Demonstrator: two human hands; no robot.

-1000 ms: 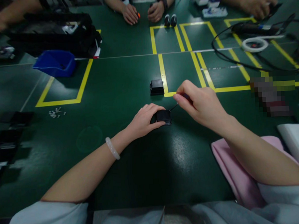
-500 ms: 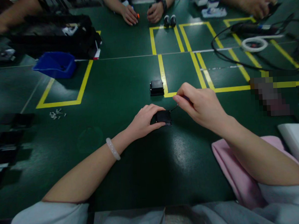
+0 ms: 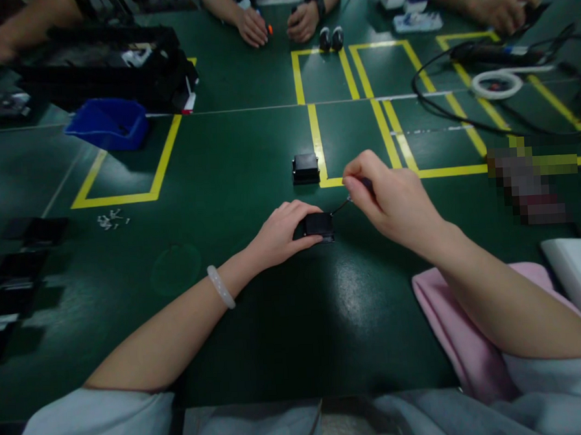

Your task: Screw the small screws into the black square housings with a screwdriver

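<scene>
My left hand [image 3: 287, 234] is closed on a small black box [image 3: 319, 224], thumb along its near side and fingers over its far side, steadying it on the green table [image 3: 258, 336]. My right hand [image 3: 391, 198] grips a screwdriver [image 3: 340, 206]; most of its dark handle is hidden in the fist. Its thin shaft slants down to the box's far right corner, where the tip seems to touch. Just beyond stands a similar black box [image 3: 306, 168]. A little heap of screws [image 3: 110, 219] lies off to the left.
More dark boxes [image 3: 23, 265] line the left edge. Behind the screws are a blue bin [image 3: 108, 126] and a large black case [image 3: 98, 78]. A pink cloth [image 3: 433, 294] lies under my right forearm, near a white object [image 3: 578, 270]. Cables [image 3: 425, 100] and co-workers' hands [image 3: 254, 28] are across the table.
My right hand has shifted slightly up and turned a little around the screwdriver, showing more of the shaft. My left hand and the box keep their place.
</scene>
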